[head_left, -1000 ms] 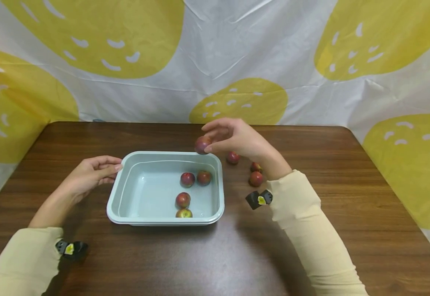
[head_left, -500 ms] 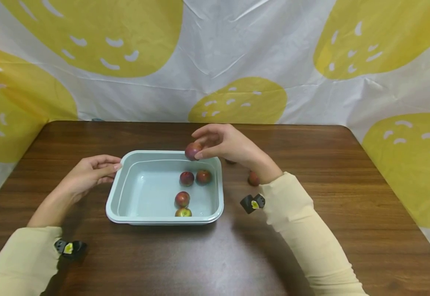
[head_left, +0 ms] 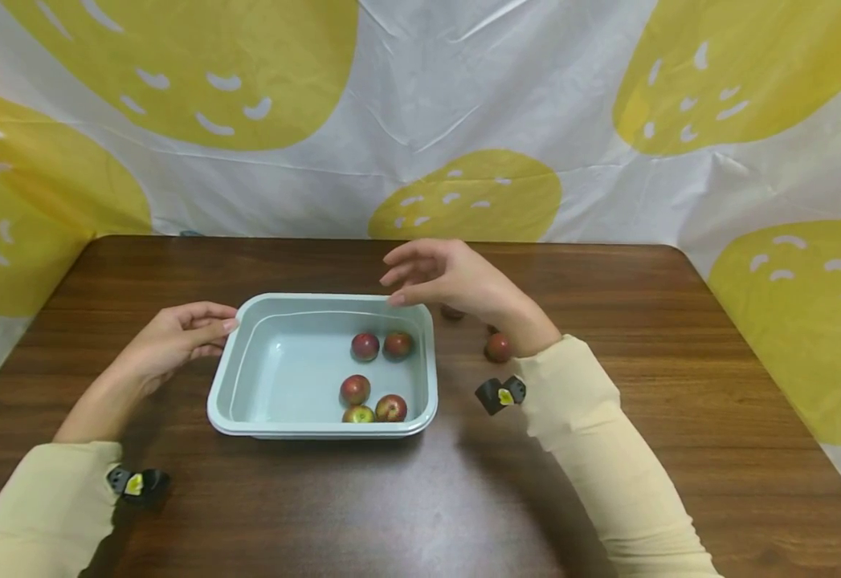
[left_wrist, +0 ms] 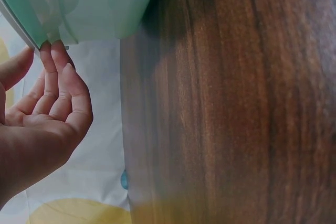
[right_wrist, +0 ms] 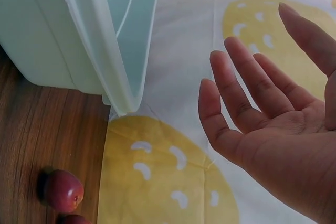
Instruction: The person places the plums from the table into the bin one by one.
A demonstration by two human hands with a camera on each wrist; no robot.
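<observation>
A pale blue-green plastic basin [head_left: 283, 428] stands on the wooden table with several small red, plum-like fruits [head_left: 398, 345] in its right half. One fruit [head_left: 358, 414] is more yellow-green, and a red one [head_left: 391, 408] lies beside it near the front wall. My left hand [head_left: 181, 337] pinches the basin's left rim, thumb above and fingertips below, as the left wrist view [left_wrist: 50, 93] also shows. Over the back right corner hovers my right hand [head_left: 456, 277], its fingers apart and holding nothing. In the right wrist view the palm [right_wrist: 278, 119] is bare.
To the right of the basin, a few more red fruits [head_left: 497, 348] lie on the table [head_left: 644, 385], partly hidden by my right hand and wrist. A white cloth with yellow shapes [head_left: 463, 197] hangs behind the table and at both sides.
My right hand moved left over the basin with a fruit, let it drop in, and drew back slightly right. That fruit now lies at the front right inside. My left hand stayed put.
</observation>
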